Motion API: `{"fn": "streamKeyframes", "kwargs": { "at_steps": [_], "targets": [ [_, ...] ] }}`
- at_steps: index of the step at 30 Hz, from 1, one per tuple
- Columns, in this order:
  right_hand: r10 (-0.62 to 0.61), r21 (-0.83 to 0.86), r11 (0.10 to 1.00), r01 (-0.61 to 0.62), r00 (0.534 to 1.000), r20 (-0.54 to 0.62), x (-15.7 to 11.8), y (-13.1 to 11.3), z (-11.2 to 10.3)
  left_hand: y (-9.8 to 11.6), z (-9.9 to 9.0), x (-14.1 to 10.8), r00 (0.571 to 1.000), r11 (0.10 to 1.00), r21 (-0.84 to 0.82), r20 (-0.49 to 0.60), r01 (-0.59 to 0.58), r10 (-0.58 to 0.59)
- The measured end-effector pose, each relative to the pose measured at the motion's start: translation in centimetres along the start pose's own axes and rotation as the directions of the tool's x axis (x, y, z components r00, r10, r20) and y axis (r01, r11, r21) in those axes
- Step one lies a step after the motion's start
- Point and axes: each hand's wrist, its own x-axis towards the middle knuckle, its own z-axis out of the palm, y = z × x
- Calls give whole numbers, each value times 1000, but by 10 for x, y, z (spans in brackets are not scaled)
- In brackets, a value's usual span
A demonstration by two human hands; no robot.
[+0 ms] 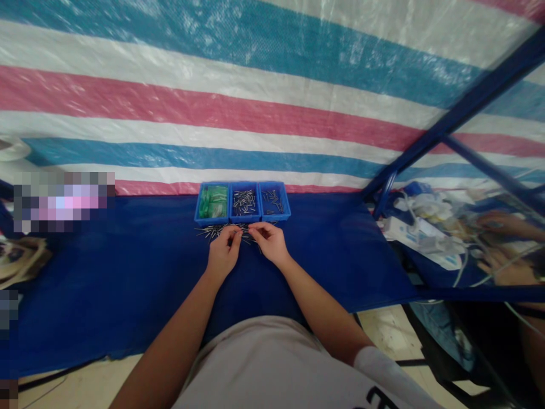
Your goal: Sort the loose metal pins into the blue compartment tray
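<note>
Both hands are curled in close, the left hand and right hand each with thumb and finger drawn nearly together; whether a rod is pinched in either can't really be told at this blur. Right under and around the fingertips, a loose pile of thin metal rods is spread on the blue desk. They're laid flat, long axes mostly running sideways, with plenty skewed at odd angles, and which end is the tip can't be made out. Probably light, stiff and a bit slippery, so each is best gripped mid-length. Just beyond, more small metal pieces are held in the middle bin and right bin, green packets in the left bin.
</note>
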Motion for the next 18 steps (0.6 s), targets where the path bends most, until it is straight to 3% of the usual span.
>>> {"fn": "streamKeyframes", "kwargs": {
  "at_steps": [6,18],
  "targets": [
    [-36,-62,997,37,999,16,-2,-3,0,0,-2,1,998,999,44,60,17,-19],
    [-9,-2,1000,9,1000,15,0,0,0,-1,1,0,1000,1000,-14,1,-4,4]
  ]
}}
